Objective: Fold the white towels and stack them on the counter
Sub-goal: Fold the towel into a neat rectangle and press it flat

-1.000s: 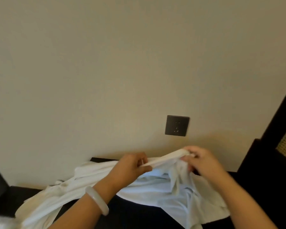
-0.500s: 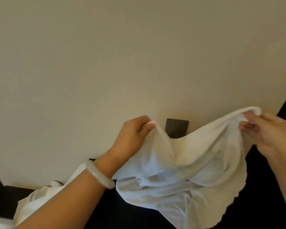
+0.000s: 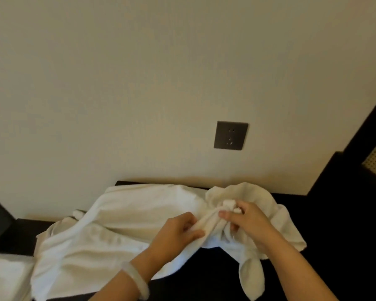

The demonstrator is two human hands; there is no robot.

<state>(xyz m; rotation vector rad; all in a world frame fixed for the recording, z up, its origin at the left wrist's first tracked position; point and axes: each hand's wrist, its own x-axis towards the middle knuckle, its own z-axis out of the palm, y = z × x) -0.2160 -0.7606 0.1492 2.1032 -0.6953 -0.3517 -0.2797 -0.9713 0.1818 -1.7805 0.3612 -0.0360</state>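
The crumpled white towel (image 3: 232,193) lies bunched on the dark counter (image 3: 339,224), right of centre, its folds pinched by the left hand (image 3: 178,232) and right hand (image 3: 248,222). It is probably light and limp, and best held at 2 corners.

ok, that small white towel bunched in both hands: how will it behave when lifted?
Floppy, most likely: the towel is crumpled into folds between the left hand and right hand, and one end trails limply below them. Probably light, since finger pinches alone gather it. Unlikely to slip: the cloth looks soft and matte.
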